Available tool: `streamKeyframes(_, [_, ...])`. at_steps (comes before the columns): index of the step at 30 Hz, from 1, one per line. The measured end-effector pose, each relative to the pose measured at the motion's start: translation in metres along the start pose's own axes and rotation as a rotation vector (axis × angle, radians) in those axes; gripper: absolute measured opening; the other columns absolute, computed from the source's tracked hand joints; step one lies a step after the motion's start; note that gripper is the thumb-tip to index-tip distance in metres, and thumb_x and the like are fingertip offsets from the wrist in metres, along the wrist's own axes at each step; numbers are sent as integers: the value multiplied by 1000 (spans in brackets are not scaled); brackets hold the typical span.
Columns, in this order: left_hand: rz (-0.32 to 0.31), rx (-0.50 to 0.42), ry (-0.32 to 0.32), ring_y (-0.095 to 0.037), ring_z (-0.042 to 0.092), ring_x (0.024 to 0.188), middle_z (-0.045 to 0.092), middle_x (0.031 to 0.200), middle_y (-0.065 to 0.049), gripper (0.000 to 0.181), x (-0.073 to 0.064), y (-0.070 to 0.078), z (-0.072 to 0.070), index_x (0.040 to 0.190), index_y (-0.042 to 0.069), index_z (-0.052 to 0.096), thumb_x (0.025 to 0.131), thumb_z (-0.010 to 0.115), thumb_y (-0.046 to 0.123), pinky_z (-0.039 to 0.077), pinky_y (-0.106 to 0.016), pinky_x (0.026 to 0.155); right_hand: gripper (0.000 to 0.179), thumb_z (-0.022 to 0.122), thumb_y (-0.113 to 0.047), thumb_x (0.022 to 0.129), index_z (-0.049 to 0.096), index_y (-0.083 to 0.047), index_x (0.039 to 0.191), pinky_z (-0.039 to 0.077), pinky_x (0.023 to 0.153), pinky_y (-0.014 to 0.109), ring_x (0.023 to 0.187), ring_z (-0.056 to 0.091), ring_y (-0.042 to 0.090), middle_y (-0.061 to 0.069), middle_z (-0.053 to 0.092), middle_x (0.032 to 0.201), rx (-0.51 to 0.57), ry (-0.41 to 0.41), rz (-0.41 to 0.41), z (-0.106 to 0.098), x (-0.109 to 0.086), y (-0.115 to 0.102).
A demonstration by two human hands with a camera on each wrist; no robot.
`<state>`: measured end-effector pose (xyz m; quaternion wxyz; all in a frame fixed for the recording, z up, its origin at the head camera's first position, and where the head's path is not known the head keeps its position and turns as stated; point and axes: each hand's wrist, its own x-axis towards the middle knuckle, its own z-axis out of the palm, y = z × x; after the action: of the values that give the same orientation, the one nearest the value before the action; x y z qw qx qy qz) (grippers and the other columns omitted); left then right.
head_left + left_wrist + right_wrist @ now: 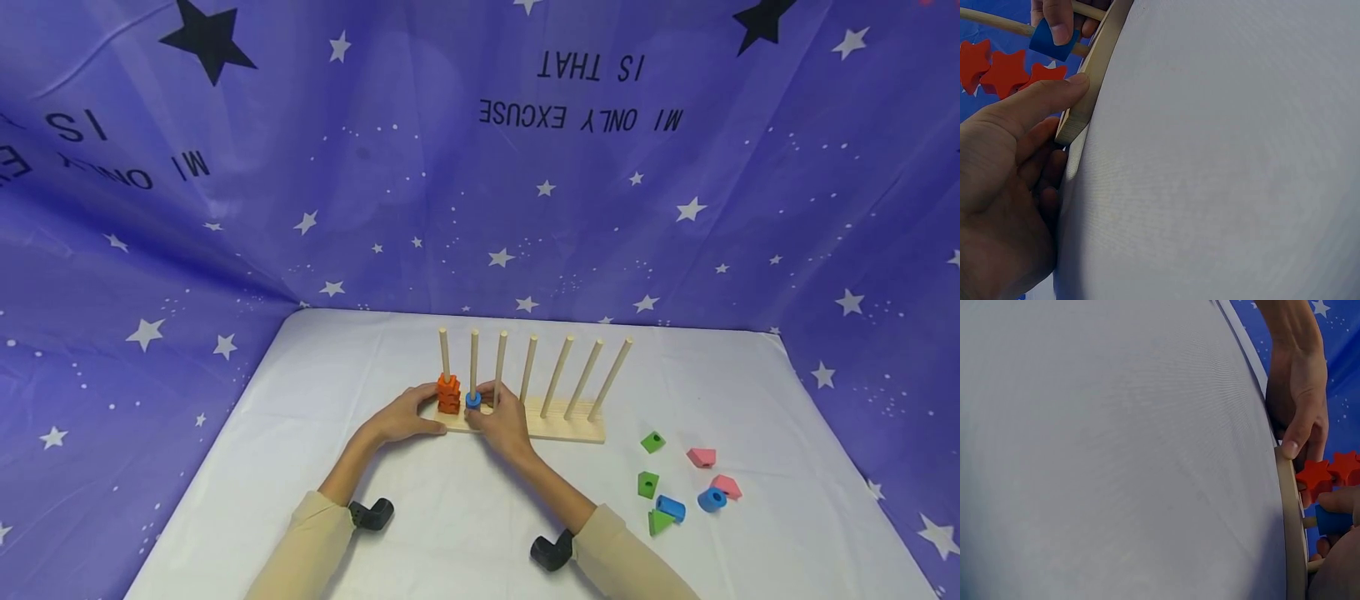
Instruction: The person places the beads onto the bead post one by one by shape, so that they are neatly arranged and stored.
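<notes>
A wooden peg board [566,431] with several upright pegs stands on the table. Red-orange star blocks [448,397] are stacked on its leftmost peg. My left hand [408,415] grips the board's left end, thumb on the front edge; in the left wrist view its fingers curl behind that end. My right hand [506,427] pinches a blue cylinder [472,402] that is threaded on the second peg. In the left wrist view this cylinder [1047,41] sits a little above the base, with bare peg showing below it.
To the right lie loose blocks: green ones [648,484], two pink ones [702,457], a blue cylinder on its side [671,508] and another blue cylinder [712,499]. A purple star-printed cloth [480,208] hangs behind the white table [247,500].
</notes>
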<state>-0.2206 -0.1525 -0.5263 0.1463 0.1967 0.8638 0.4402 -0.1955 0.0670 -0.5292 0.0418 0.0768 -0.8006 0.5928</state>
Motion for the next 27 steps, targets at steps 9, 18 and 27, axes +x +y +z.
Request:
streamKeyframes(9, [-8, -20, 8, -40, 36, 138, 45, 149, -20, 74, 0, 2, 1, 144, 3, 51, 80, 83, 20, 25, -54, 115, 31, 80, 1, 79, 65, -4, 106, 51, 93, 43, 96, 67, 22, 3, 70, 96, -12, -8, 25, 0, 0, 0])
streamKeyframes(18, [-12, 3, 8, -40, 36, 138, 45, 149, -20, 74, 1, 2, 1, 144, 2, 51, 81, 83, 21, 26, -54, 115, 38, 77, -6, 86, 63, 1, 121, 45, 103, 46, 117, 61, 34, 16, 67, 119, -4, -58, 35, -14, -10, -11])
streamKeyframes(27, [-56, 19, 10, -39, 35, 139, 44, 150, -20, 78, 1, 2, 1, 146, 2, 48, 80, 83, 22, 26, -54, 115, 36, 74, -5, 89, 66, 2, 123, 51, 97, 39, 115, 63, 32, 14, 67, 123, -63, -95, -42, -75, -46, -20])
